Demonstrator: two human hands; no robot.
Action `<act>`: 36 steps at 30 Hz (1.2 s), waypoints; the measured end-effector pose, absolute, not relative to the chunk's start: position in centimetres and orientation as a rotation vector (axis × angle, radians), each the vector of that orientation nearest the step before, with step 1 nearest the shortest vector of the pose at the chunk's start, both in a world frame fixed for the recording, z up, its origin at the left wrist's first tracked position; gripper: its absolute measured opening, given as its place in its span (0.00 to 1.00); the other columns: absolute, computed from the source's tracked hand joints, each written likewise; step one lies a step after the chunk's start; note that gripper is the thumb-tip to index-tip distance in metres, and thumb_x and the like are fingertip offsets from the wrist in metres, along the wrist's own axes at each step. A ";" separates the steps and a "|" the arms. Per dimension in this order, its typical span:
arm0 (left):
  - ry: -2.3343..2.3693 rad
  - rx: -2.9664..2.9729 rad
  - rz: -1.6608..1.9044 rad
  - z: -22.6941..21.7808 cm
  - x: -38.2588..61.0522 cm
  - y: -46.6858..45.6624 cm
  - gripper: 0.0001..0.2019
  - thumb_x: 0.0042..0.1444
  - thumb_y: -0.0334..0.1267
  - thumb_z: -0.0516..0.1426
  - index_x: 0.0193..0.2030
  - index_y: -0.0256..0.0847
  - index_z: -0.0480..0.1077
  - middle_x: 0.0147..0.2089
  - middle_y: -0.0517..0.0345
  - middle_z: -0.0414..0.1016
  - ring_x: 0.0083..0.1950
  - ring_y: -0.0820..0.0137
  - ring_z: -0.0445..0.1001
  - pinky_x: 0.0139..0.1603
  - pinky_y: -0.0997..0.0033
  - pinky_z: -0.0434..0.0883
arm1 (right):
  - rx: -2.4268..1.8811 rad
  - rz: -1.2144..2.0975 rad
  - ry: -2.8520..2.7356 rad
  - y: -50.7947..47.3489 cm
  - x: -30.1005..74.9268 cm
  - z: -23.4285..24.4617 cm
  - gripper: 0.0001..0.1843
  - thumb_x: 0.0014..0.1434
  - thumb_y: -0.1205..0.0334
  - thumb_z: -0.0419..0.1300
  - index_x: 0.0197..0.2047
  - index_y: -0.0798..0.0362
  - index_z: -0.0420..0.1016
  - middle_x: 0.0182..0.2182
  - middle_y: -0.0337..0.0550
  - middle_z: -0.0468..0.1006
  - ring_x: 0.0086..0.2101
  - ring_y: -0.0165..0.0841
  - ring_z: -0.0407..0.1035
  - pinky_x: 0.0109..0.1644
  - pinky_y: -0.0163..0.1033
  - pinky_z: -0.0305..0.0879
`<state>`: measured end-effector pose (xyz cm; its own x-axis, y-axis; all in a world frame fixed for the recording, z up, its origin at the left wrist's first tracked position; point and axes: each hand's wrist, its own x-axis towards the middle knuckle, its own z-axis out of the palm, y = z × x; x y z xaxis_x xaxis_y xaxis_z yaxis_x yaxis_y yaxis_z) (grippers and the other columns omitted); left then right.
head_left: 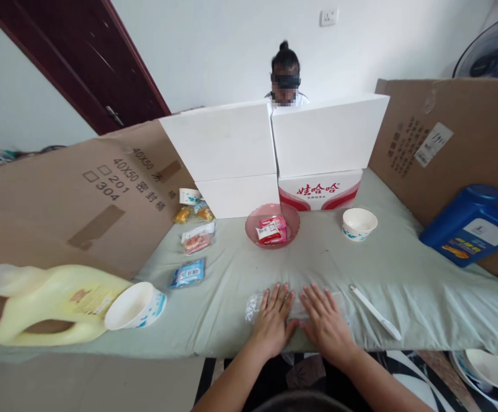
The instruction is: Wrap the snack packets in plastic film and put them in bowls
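Note:
My left hand [273,317] lies flat, fingers apart, on a crinkled sheet or bag of clear plastic [253,306] near the table's front edge. Beside it, my right hand [327,321] is pressed flat on the same plastic, fingers spread. The two thumbs come close together in the middle. Most of the plastic's centre is hidden under the palms. A white utility knife or similar slim white tool [375,312] lies just right of my right hand. Beyond the hands stands a pink translucent bowl [252,233] with red and pink packets [271,230] in it.
A white paper bowl [359,224] stands right of the pink one; another [135,306] tilts beside a yellow jug [60,303]. Snack packets [189,273] lie on the left. White boxes [227,143] and cardboard [103,189] wall the table. A blue bottle [472,226] leans right. A person sits behind.

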<state>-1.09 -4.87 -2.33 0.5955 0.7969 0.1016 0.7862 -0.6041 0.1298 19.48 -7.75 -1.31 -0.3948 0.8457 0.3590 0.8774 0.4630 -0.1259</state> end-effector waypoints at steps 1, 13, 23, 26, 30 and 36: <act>1.360 2.749 0.231 -2.3 -1.1 -4.9 0.33 0.65 0.50 0.49 0.72 0.44 0.43 0.73 0.50 0.45 0.73 0.54 0.42 0.68 0.42 0.51 | -1.401 -0.097 -2.395 -7.9 18.7 -1.9 0.31 0.64 0.51 0.53 0.66 0.55 0.58 0.64 0.51 0.62 0.64 0.46 0.50 0.66 0.55 0.43; 2.004 2.458 0.279 -4.0 -11.7 -4.6 0.33 0.63 0.54 0.49 0.70 0.37 0.52 0.72 0.40 0.49 0.72 0.49 0.47 0.66 0.41 0.53 | -1.698 -0.007 -2.277 -9.3 23.9 -4.9 0.34 0.64 0.46 0.49 0.69 0.54 0.54 0.66 0.52 0.56 0.66 0.46 0.45 0.65 0.61 0.45; 1.077 2.551 0.738 0.4 1.0 -9.0 0.21 0.60 0.37 0.53 0.60 0.39 0.62 0.59 0.44 0.68 0.60 0.58 0.66 0.61 0.54 0.66 | -1.675 0.351 -2.140 -10.0 24.7 -1.7 0.16 0.59 0.62 0.55 0.51 0.51 0.73 0.47 0.49 0.76 0.47 0.41 0.70 0.53 0.46 0.65; 0.930 2.580 0.654 -0.8 4.3 -9.6 0.27 0.56 0.39 0.57 0.62 0.35 0.60 0.58 0.42 0.68 0.60 0.54 0.65 0.61 0.51 0.65 | -1.742 0.672 -2.061 -10.9 24.6 -0.5 0.18 0.58 0.65 0.54 0.51 0.50 0.73 0.43 0.47 0.77 0.41 0.37 0.73 0.46 0.41 0.68; 0.827 2.673 0.622 -3.0 5.0 -9.7 0.16 0.58 0.38 0.56 0.53 0.40 0.69 0.45 0.49 0.75 0.52 0.57 0.70 0.55 0.53 0.67 | -1.712 0.970 -1.930 -11.8 25.4 0.2 0.18 0.62 0.56 0.50 0.51 0.51 0.73 0.37 0.45 0.79 0.36 0.36 0.74 0.42 0.40 0.69; 0.651 2.388 0.869 -2.4 3.7 -10.5 0.10 0.62 0.38 0.50 0.42 0.42 0.72 0.41 0.50 0.77 0.47 0.63 0.74 0.52 0.60 0.69 | -1.510 0.824 -1.964 -10.5 24.9 1.0 0.19 0.66 0.58 0.45 0.48 0.50 0.76 0.45 0.48 0.79 0.46 0.37 0.72 0.50 0.43 0.68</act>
<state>3.74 -10.47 -2.38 0.6794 0.5867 0.4407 0.2581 -0.7533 0.6049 24.85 -10.50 1.04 -0.2394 0.9701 0.0408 0.6506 0.1915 -0.7349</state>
